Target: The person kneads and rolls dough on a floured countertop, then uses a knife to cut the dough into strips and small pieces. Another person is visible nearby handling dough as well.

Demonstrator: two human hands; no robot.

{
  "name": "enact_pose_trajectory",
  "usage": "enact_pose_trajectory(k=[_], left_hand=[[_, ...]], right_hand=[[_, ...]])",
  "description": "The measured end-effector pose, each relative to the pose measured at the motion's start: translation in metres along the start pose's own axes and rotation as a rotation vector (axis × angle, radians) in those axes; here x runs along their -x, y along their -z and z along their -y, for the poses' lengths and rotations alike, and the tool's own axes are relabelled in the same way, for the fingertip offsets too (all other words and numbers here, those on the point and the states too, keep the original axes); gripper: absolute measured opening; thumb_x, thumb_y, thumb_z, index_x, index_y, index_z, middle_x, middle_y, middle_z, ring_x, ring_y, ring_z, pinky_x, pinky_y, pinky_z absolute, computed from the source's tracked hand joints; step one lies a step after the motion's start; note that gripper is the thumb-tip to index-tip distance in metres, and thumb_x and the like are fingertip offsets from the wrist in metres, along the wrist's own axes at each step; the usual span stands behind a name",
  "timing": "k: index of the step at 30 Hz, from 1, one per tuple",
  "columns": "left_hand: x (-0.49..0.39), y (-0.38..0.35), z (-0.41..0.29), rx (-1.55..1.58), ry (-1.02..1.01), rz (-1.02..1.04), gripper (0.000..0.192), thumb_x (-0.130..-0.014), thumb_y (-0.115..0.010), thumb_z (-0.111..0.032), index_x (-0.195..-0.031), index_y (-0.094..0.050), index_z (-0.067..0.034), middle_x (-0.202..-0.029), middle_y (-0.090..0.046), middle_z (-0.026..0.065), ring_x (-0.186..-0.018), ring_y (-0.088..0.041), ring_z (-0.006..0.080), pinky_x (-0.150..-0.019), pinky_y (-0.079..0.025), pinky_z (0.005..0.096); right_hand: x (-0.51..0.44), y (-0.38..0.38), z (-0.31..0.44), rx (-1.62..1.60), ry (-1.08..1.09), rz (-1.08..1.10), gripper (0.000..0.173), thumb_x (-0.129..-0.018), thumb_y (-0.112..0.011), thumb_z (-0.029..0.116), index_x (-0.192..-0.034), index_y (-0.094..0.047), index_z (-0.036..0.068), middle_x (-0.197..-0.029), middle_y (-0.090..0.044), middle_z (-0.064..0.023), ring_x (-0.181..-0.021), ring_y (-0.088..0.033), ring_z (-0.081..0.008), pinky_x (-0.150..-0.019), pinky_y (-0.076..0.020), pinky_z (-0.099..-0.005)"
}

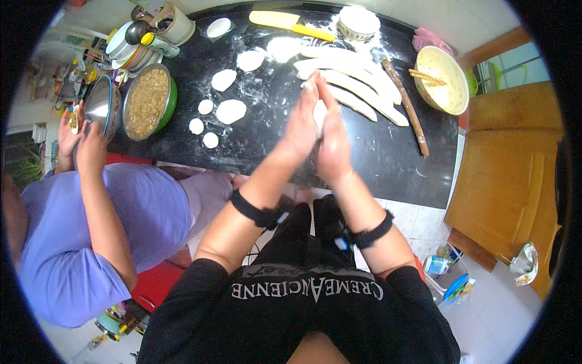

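My left hand (302, 118) and my right hand (334, 150) are pressed palm to palm above the black countertop, with a small piece of white dough (320, 116) between them. Both hands are slightly blurred, and the palms hide part of the dough. Beyond my fingers lie several long dough strips (350, 101), with a wooden rolling stick (405, 109) to their right. Left of my hands, flattened dough rounds (231, 112) and small dough pieces (210, 140) rest on the floured counter.
A co-worker in a purple shirt (136, 204) stands at the left, holding a small filled wrapper. Near them are a green bowl of filling (148, 102) and a metal bowl (99, 107). A yellow cleaver (291, 25), a flour bowl (359, 22) and a cream bowl with chopsticks (443, 98) stand farther back.
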State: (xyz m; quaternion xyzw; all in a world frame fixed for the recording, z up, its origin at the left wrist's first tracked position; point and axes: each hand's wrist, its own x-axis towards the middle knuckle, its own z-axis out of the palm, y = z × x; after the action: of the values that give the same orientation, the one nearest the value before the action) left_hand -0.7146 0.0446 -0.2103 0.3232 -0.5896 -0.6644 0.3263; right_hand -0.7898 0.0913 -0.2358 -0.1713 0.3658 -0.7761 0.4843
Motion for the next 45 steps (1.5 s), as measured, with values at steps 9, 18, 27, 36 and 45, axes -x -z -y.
enact_pose_trajectory(k=[9,18,27,36,45], left_hand=[[0.003,-0.011,-0.018,-0.019,-0.205,0.116,0.060,-0.108,-0.022,-0.032,-0.154,-0.011,0.004,-0.160,-0.017,0.0217,-0.149,-0.014,0.0327,-0.120,-0.010,0.0383],[0.035,-0.010,0.017,0.800,0.261,-0.163,0.060,-0.106,-0.024,-0.048,-0.141,-0.040,-0.003,-0.139,-0.049,0.0165,-0.126,-0.050,0.0276,-0.108,-0.039,0.0396],[0.007,0.011,0.033,1.274,0.348,-0.106,0.051,-0.098,-0.032,-0.050,-0.068,-0.049,-0.012,-0.063,-0.049,0.0054,-0.064,-0.050,0.0237,-0.067,-0.045,0.0414],[-0.005,0.055,0.108,-0.394,-0.099,-0.446,0.033,-0.103,-0.040,-0.025,-0.100,-0.062,-0.001,-0.093,-0.064,0.0133,-0.091,-0.061,0.0281,-0.087,-0.048,0.0386],[0.081,0.027,0.090,-1.342,-0.294,0.313,0.056,-0.087,-0.062,-0.036,-0.139,-0.052,-0.016,-0.148,-0.043,0.0146,-0.140,-0.034,0.0384,-0.110,-0.020,0.0667]], right_hand=[[-0.002,0.022,0.007,0.687,0.151,0.040,0.081,-0.097,-0.045,0.040,-0.153,-0.008,-0.005,-0.158,-0.018,-0.0245,-0.149,-0.016,-0.0328,-0.120,-0.0145,-0.0423],[0.011,-0.015,-0.007,1.117,0.376,0.105,0.062,-0.103,-0.027,0.043,-0.152,-0.029,0.003,-0.157,-0.024,-0.0230,-0.147,-0.019,-0.0369,-0.119,-0.0133,-0.0447],[0.024,0.063,0.031,0.804,-0.410,0.306,0.043,-0.097,-0.060,0.025,-0.134,-0.055,0.005,-0.124,-0.062,-0.0077,-0.113,-0.057,-0.0142,-0.097,-0.0467,-0.0306],[0.040,0.107,0.002,1.837,0.280,0.160,0.041,-0.085,-0.067,0.018,-0.123,-0.061,0.003,-0.134,-0.051,-0.0201,-0.128,-0.046,-0.0379,-0.108,-0.0378,-0.0463],[0.110,0.068,-0.016,2.015,-0.057,0.504,0.065,-0.087,-0.063,0.022,-0.144,-0.040,0.002,-0.151,-0.037,-0.0178,-0.144,-0.029,-0.0359,-0.114,-0.0175,-0.0623]])
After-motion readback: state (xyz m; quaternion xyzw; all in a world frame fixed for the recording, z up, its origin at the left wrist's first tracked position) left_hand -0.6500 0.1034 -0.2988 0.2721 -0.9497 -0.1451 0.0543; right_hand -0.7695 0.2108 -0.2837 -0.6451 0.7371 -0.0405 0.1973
